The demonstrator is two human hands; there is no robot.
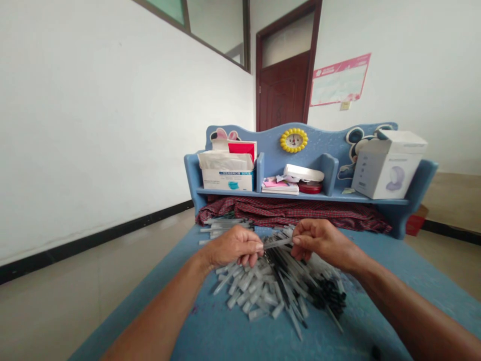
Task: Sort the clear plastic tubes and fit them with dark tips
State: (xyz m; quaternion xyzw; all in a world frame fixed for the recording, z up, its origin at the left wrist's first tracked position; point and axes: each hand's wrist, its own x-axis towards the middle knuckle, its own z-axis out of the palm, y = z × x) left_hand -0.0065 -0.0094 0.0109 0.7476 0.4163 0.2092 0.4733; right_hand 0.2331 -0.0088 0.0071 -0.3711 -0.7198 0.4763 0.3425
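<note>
Desk (233, 343): blue and scuffed, spread with a loose heap of translucent tubes (257, 291) and slender black pieces (328, 296).
Shelf (326, 143): an opened mask box (229, 180) at left, papers (280, 189) and a round red tin (310, 188) mid-bay, a white carton (387, 168) at right.
Cloth (285, 210): crumpled, red-checked, beneath the shelf.
Grip: left hand (240, 245) and right hand (315, 240) pinch opposite ends of a slim tube (278, 243).
Held piece: straight, translucent, above the heap.
</note>
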